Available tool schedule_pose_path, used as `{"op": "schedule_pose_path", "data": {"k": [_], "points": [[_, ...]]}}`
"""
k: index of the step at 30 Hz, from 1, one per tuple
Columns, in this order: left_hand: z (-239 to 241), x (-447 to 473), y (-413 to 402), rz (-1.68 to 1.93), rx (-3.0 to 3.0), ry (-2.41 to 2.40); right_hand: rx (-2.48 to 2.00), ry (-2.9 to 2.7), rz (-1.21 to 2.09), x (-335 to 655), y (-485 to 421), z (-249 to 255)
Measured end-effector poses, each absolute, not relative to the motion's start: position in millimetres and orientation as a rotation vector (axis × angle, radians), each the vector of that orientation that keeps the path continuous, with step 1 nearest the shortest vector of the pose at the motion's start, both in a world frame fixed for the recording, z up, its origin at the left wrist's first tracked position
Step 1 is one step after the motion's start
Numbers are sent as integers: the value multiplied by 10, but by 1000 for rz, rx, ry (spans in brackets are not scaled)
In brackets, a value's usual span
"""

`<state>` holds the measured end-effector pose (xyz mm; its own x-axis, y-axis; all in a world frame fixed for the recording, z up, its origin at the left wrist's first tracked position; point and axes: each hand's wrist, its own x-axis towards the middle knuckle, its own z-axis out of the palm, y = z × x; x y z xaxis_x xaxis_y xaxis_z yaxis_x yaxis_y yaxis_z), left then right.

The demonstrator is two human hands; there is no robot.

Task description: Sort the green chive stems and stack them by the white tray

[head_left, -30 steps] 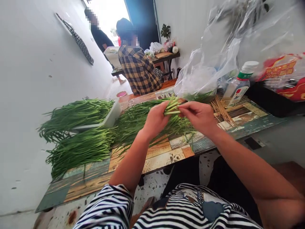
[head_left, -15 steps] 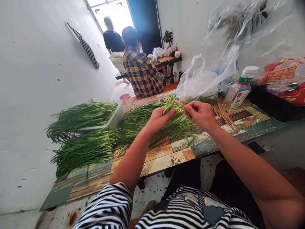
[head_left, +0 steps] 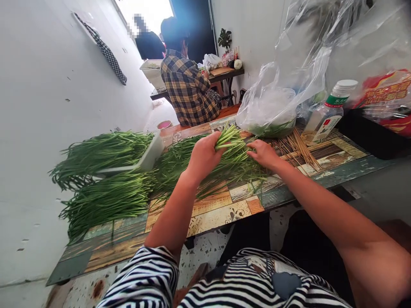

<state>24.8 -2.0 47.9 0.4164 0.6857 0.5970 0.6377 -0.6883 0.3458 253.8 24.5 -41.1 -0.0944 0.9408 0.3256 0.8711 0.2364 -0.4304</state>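
Observation:
My left hand [head_left: 205,155] is closed round a bunch of garlic chives [head_left: 228,136], its pale stem ends pointing up and to the right. Just to the right, my right hand [head_left: 262,153] hovers at the stem ends of the loose chives pile [head_left: 183,158], thumb and forefinger slightly apart. I make out nothing between those fingers. The pile lies across the table under both hands, partly hidden by my left hand and forearm.
To the left, neat chives [head_left: 109,196] lie beside a white tray [head_left: 154,149] heaped with more. Wooden skewers [head_left: 303,149], a plastic bag [head_left: 266,107], a bottle [head_left: 330,111] and a black tray [head_left: 369,132] stand right. A person in plaid [head_left: 189,90] sits beyond the table.
My left hand has shifted slightly left with its bunch, which now tilts more to the right. My right hand has lowered a little toward the loose stems, its pinch loosened.

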Motion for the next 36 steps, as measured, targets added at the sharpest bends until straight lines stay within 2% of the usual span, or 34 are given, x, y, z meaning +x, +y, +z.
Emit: {"op": "schedule_pose_path", "data": {"k": [4,10,16,31,36], "points": [[319,243,58,1075,2568,1265,-1476,-1991,179,2574,207,-407],[12,364,119,825,2540,1137,-1212,-1682,776,2541,-189,-10],[-6,442,35,865,2395,1223,-1145,-1343,960,2408,-339,-4],[-47,462,23,925,2339,1127,-1149,-1155,928,2236,-202,-44],[-17,458,32,956,2210,1199,-1140,-1350,941,2214,-225,-77]]}}
